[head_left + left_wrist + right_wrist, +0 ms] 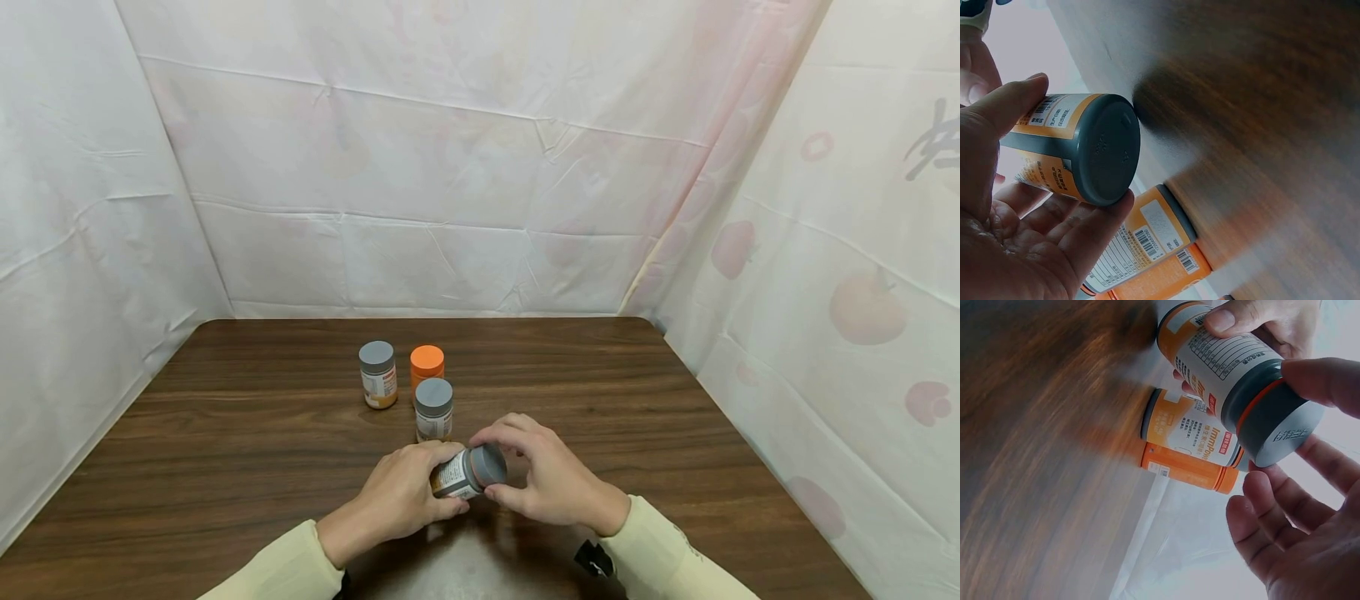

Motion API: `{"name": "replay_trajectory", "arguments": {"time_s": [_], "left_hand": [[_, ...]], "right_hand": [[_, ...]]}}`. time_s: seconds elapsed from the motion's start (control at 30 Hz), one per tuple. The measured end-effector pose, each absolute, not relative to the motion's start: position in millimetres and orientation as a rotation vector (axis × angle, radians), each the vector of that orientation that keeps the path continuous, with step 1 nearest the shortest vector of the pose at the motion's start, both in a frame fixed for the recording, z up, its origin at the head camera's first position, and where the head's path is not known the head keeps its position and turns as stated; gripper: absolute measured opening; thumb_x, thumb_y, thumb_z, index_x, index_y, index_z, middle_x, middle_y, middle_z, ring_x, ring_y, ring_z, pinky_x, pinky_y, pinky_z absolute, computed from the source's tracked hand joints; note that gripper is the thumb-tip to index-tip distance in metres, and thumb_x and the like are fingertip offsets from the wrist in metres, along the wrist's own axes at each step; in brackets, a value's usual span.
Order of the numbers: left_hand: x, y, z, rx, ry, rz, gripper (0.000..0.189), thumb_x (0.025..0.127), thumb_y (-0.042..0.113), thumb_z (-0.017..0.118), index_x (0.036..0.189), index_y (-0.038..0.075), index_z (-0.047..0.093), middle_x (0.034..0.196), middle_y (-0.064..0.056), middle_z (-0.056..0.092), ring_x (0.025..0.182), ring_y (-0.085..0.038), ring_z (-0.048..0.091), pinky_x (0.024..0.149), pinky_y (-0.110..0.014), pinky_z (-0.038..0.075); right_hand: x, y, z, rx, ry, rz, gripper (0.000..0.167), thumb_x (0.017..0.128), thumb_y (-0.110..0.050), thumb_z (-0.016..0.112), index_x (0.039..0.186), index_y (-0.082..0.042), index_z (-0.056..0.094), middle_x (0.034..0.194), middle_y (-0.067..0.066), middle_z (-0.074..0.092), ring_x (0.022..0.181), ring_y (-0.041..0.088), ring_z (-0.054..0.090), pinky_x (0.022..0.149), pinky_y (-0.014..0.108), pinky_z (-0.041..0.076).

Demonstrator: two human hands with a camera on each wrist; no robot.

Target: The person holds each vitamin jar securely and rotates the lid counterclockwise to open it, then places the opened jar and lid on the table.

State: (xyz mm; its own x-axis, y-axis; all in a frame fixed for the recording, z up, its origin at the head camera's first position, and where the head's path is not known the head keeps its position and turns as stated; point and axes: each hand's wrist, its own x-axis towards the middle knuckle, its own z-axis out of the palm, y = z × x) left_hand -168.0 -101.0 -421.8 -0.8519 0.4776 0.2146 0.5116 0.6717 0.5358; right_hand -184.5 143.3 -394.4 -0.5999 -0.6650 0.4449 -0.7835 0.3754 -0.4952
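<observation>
My left hand (pixel 401 492) grips a supplement bottle (pixel 452 477) round its orange and white labelled body, tilting it on its side above the table. The bottle's dark grey base (pixel 1110 150) faces the left wrist camera. At the other end, my right hand (pixel 551 475) holds the grey cap (pixel 1282 428) between thumb and fingertips. An orange ring shows around the cap's lower edge. Just beyond the hands stands a similar grey-capped bottle (pixel 434 410), with an orange bottle (pixel 427 363) partly hidden behind it.
Another grey-capped bottle (pixel 378 375) stands upright to the left of the orange one. All of them are on a brown wood-grain table (pixel 225 433). Pale printed sheets (pixel 420 167) enclose the table's back and sides.
</observation>
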Motion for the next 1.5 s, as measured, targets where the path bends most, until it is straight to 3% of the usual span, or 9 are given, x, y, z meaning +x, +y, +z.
{"name": "replay_trajectory", "arguments": {"time_s": [0.23,0.53,0.7,0.83,0.93,1.07,1.27,1.37,1.5], "left_hand": [[-168.0,-101.2,-421.5,-0.835,-2.82,-0.932,0.04,0.077,0.036,0.091,0.109,0.035,0.067,0.096,0.016,0.063,0.078,-0.005,0.057,0.065,-0.028,0.046],[-168.1,-101.1,-421.8,-0.835,-2.821,-0.93,0.042,0.077,0.037,0.091,0.112,0.034,0.068,0.096,0.015,0.064,0.078,-0.005,0.057,0.065,-0.028,0.047],[-168.0,-101.0,-421.8,-0.824,-2.828,-0.917,0.044,0.076,0.037,0.091,0.114,0.034,0.069,0.099,0.015,0.065,0.079,-0.005,0.057,0.065,-0.028,0.046],[-167.9,-100.7,-421.9,-0.824,-2.828,-0.925,0.04,0.076,0.036,0.091,0.109,0.036,0.068,0.093,0.016,0.062,0.075,-0.004,0.056,0.063,-0.027,0.045],[-167.8,-100.6,-421.9,-0.827,-2.825,-0.947,0.04,0.076,0.035,0.091,0.109,0.036,0.068,0.092,0.017,0.061,0.075,-0.004,0.056,0.062,-0.026,0.045],[-167.7,-100.6,-421.8,-0.826,-2.824,-0.965,0.042,0.076,0.035,0.091,0.111,0.035,0.068,0.093,0.017,0.062,0.076,-0.003,0.056,0.063,-0.026,0.046],[-167.7,-100.1,-421.7,-0.827,-2.822,-0.97,0.043,0.076,0.034,0.091,0.113,0.036,0.068,0.094,0.017,0.062,0.076,-0.003,0.056,0.063,-0.026,0.046],[-167.8,-99.9,-421.8,-0.829,-2.823,-0.967,0.042,0.076,0.034,0.091,0.111,0.037,0.068,0.093,0.017,0.062,0.076,-0.003,0.056,0.062,-0.026,0.046],[-167.8,-100.0,-421.9,-0.83,-2.824,-0.966,0.041,0.076,0.034,0.091,0.109,0.038,0.067,0.092,0.017,0.061,0.076,-0.003,0.056,0.063,-0.026,0.045]], "right_hand": [[-184.8,142.4,-394.2,1.328,-2.442,0.988,0.061,0.071,-0.004,0.088,0.125,-0.023,0.068,0.119,-0.011,0.059,0.108,0.01,0.053,0.088,0.032,0.051],[-182.8,142.9,-393.8,1.327,-2.463,0.953,0.068,0.068,0.001,0.089,0.126,-0.026,0.067,0.124,-0.01,0.055,0.112,0.01,0.051,0.092,0.034,0.051],[-181.6,141.6,-393.3,1.309,-2.442,0.967,0.064,0.077,-0.019,0.091,0.134,-0.024,0.062,0.125,-0.006,0.057,0.114,0.012,0.054,0.093,0.034,0.051],[-178.8,140.5,-392.7,1.165,-2.51,0.959,0.054,0.087,-0.046,0.082,0.133,-0.027,0.062,0.119,-0.008,0.061,0.108,0.015,0.059,0.09,0.035,0.052],[-177.7,139.2,-392.9,1.042,-2.583,0.939,0.051,0.089,-0.056,0.074,0.129,-0.024,0.065,0.109,-0.011,0.062,0.098,0.015,0.061,0.083,0.033,0.053],[-178.5,137.9,-393.6,0.937,-2.657,0.945,0.05,0.09,-0.059,0.071,0.12,-0.019,0.069,0.095,-0.013,0.062,0.083,0.013,0.06,0.071,0.027,0.05],[-180.2,137.7,-393.1,0.895,-2.735,1.009,0.04,0.089,-0.062,0.071,0.104,-0.026,0.07,0.08,-0.014,0.062,0.065,0.007,0.057,0.056,0.024,0.047],[-180.5,137.5,-392.4,0.915,-2.742,1.042,0.037,0.088,-0.061,0.072,0.102,-0.027,0.07,0.077,-0.014,0.062,0.062,0.006,0.057,0.054,0.023,0.048],[-181.0,137.5,-392.2,0.965,-2.73,1.062,0.038,0.089,-0.057,0.074,0.107,-0.024,0.07,0.081,-0.015,0.063,0.067,0.014,0.061,0.057,0.023,0.048]]}}
